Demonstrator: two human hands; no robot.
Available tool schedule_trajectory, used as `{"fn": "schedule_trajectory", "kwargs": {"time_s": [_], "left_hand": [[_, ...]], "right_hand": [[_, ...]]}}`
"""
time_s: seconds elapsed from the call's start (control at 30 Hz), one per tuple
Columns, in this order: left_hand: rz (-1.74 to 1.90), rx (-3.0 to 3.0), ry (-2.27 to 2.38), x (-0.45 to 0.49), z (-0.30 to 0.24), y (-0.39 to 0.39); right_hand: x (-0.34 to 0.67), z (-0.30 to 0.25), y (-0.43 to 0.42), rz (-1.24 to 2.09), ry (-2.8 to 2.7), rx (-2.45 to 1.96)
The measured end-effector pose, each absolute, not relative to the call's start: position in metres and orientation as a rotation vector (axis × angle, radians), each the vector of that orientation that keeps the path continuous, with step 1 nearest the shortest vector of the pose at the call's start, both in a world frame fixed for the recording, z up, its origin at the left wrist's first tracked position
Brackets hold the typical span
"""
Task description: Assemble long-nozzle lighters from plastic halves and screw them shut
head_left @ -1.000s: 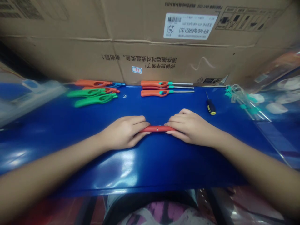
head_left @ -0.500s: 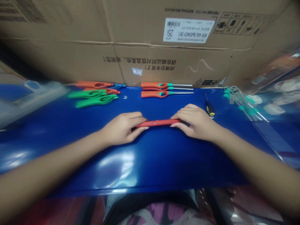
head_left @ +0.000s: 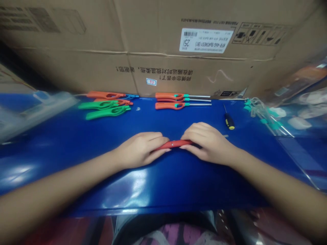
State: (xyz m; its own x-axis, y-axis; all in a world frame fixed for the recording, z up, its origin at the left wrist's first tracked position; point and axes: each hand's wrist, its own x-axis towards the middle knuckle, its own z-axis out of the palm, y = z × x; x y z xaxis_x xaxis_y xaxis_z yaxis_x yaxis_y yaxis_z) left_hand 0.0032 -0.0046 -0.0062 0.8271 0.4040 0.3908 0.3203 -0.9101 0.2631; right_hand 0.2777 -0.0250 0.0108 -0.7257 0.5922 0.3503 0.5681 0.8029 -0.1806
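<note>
An orange-red lighter handle [head_left: 174, 144] is held level between my two hands, low over the blue table [head_left: 163, 183]. Its left end is pinched between the thumb and fingers of my left hand [head_left: 146, 148]. My right hand [head_left: 205, 141] grips the other end the same way. A small metal pin shows near the middle of the handle; both ends are covered by fingers. Beyond my hands lie several orange lighters [head_left: 168, 106] with teal triggers and metal tubes. A screwdriver [head_left: 229, 121] with a black and yellow handle rests past my right hand.
Green lighter handles [head_left: 108, 112] and orange lighter handles [head_left: 107, 95] are stacked at back left, beside a blurred clear container [head_left: 48, 110]. Metal tubes with teal parts [head_left: 268, 117] lie at right. A large cardboard box [head_left: 153, 34] walls off the back.
Both hands have come nearer to me in the picture, and the gap between them has narrowed along the orange-red handle. The whole view has shifted slightly downward.
</note>
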Motion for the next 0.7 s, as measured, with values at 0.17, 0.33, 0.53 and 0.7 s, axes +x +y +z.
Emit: {"fn": "schedule_trajectory", "kwargs": {"time_s": [0.17,0.33,0.53,0.7], "left_hand": [[0.666,2.793,0.597,0.007,-0.007,-0.008],[0.753,2.626,0.681,0.007,-0.006,-0.005],[0.846,2.566,0.620,0.004,-0.001,-0.002],[0.837,2.561,0.701,0.004,-0.004,-0.003]], "right_hand": [[0.275,0.009,-0.027,0.094,-2.619,-0.899],[0.279,0.009,-0.023,0.122,-2.558,-0.973],[0.285,0.010,-0.020,0.111,-2.508,-1.001],[0.286,0.010,-0.020,0.114,-2.540,-1.037]]}}
